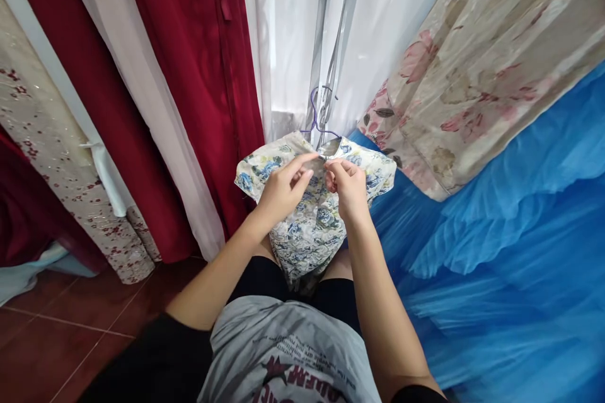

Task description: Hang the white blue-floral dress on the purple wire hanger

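Note:
A small floral garment (309, 227), cream with blue flowers, hangs on a purple wire hanger (316, 114) in front of me, over my lap. My left hand (282, 187) pinches the fabric at the neckline, left of the opening. My right hand (346, 186) is closed on the fabric just right of it, fingers curled at the collar. Both hands meet at the neck of the garment, below the hanger's hook.
Red curtains (189, 75) and white sheer curtains (288, 38) hang straight ahead. A flowered beige cloth (486, 63) lies at the right over blue netting (510, 252). A speckled fabric roll (61, 164) leans at the left. Red floor tiles (57, 334) lie below.

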Action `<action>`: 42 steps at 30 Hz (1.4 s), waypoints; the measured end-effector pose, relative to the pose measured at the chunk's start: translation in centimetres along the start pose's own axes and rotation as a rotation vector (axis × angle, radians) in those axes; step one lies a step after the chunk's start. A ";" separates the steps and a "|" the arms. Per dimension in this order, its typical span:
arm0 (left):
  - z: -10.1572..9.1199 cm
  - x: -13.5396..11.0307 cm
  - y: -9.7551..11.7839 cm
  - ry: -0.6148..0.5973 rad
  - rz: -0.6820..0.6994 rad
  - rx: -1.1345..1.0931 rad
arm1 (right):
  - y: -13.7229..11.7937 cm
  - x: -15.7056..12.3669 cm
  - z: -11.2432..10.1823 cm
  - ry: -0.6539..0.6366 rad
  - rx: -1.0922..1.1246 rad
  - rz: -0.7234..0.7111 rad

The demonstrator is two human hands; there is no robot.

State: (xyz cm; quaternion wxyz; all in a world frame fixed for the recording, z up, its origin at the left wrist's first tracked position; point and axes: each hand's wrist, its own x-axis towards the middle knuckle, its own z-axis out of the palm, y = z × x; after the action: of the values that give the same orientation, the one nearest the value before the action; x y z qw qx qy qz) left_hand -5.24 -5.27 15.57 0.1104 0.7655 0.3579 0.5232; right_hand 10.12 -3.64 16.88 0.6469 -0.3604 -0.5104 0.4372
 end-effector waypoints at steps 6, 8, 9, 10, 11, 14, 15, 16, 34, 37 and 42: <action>-0.3 5.3 -0.1 -0.097 0.199 0.254 | -0.3 1.4 -1.1 -0.064 -0.165 -0.182; -0.5 5.8 -0.5 -0.134 0.225 0.318 | 0.1 2.1 -1.3 -0.071 -0.239 -0.214; -0.6 6.0 -0.5 -0.154 0.234 0.339 | 0.6 2.5 -1.3 -0.066 -0.266 -0.226; -0.7 6.1 -0.5 -0.167 0.241 0.351 | 1.2 2.8 -1.3 -0.052 -0.289 -0.236; -0.9 6.3 -0.5 -0.162 0.248 0.354 | 2.0 3.1 -1.2 -0.027 -0.309 -0.241; -2.0 6.8 -0.3 -0.026 0.235 0.307 | 5.0 3.2 -1.4 0.054 -0.344 -0.192; -2.7 7.0 -0.6 0.051 0.213 0.276 | 6.1 2.8 -1.6 0.063 -0.342 -0.156; -3.7 7.2 -1.2 0.134 0.180 0.240 | 7.1 2.2 -1.8 0.059 -0.326 -0.116; 3.3 -10.8 -11.9 0.517 -0.765 -0.679 | 13.4 -6.1 -7.0 0.404 0.085 0.192; 4.8 -8.6 -7.0 0.358 -0.567 -0.807 | 12.3 -6.9 -8.6 0.233 -0.096 0.208; 6.8 -6.6 0.0 0.198 -0.355 -0.670 | 8.3 -9.4 -6.2 -0.346 -0.227 0.114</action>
State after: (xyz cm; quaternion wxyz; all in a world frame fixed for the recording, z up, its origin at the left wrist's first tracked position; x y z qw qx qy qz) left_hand -0.60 -8.22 7.90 0.4082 0.5590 0.3030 0.6550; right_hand 13.62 -9.54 4.67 0.4791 -0.3787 -0.6386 0.4683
